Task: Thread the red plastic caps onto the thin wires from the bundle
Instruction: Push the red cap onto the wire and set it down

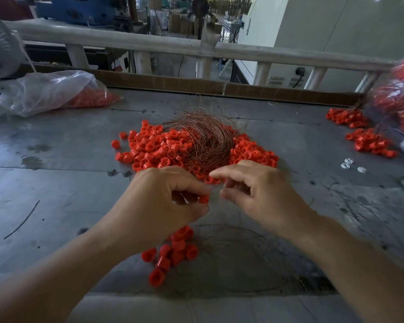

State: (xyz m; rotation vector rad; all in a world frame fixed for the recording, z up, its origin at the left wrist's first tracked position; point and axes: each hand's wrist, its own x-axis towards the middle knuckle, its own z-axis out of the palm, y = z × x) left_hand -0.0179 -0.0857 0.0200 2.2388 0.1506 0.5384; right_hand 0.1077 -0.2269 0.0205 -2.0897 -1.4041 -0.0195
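Head view: left hand (170, 197) pinches one red cap (203, 199); right hand (254, 194) has curled fingers, grip on wire not discernible. Copper wire bundle (208, 136) lies on loose cap pile (149, 150) on the metal table (56, 183). Clear plastic bag (44, 92), far left, contains red caps.

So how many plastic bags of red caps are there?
2. One clear bag lies at the far left of the table; the other bag sits at the far right, cut off by the picture's edge, so more may be hidden.
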